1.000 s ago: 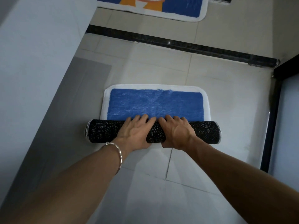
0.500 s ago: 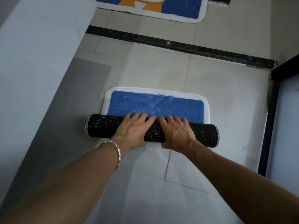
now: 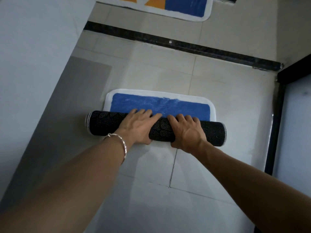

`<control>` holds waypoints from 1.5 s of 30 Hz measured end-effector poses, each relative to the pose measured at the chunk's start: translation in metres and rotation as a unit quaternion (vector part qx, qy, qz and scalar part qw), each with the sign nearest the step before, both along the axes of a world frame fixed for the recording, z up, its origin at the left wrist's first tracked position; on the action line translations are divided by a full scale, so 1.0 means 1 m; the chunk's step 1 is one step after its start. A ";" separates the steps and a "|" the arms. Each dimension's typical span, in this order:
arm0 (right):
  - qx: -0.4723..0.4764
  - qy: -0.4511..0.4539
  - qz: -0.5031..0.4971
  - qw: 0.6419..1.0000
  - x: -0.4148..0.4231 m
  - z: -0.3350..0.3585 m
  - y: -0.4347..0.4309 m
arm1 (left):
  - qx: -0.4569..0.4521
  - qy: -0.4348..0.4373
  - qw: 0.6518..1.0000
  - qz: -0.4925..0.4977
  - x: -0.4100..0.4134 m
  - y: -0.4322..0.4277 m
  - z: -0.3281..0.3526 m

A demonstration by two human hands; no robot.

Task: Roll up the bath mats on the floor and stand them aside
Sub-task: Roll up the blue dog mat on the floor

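Note:
A blue bath mat (image 3: 159, 104) with a white border lies on the pale tiled floor, most of it wound into a roll (image 3: 104, 122) that shows its black dotted backing. The roll lies crosswise in the middle of the view. My left hand (image 3: 137, 126) presses on the roll left of its middle, fingers spread over its top. My right hand (image 3: 186, 131) rests beside it on the right, fingers curled over the roll's far side. Only a short flat strip of blue pile remains beyond the roll. A second mat (image 3: 185, 7), blue with orange and white, lies flat at the top edge.
A light wall (image 3: 33, 56) runs along the left, close to the roll's left end. A dark threshold strip (image 3: 185, 46) crosses the floor between the two mats. A black door frame (image 3: 277, 115) stands on the right.
Both hands have pushed the roll away from me. The flat blue strip has grown shorter and the roll thicker.

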State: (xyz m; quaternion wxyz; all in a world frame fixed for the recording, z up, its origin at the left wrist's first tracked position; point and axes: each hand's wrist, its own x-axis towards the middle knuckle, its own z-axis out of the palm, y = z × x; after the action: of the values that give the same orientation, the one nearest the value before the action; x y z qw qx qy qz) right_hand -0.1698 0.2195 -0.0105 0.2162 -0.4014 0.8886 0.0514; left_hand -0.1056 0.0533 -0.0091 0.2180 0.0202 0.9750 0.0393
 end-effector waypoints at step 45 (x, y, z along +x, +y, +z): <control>0.006 -0.078 0.021 0.997 -0.026 0.012 -0.019 | -0.106 0.054 0.993 -0.004 0.015 0.002 0.000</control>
State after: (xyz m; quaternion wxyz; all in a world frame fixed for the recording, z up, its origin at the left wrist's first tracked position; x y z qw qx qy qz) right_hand -0.1960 0.2008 0.0017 0.2855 -0.4213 0.8603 0.0294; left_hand -0.0903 0.0550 -0.0087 0.1663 0.0029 0.9839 -0.0662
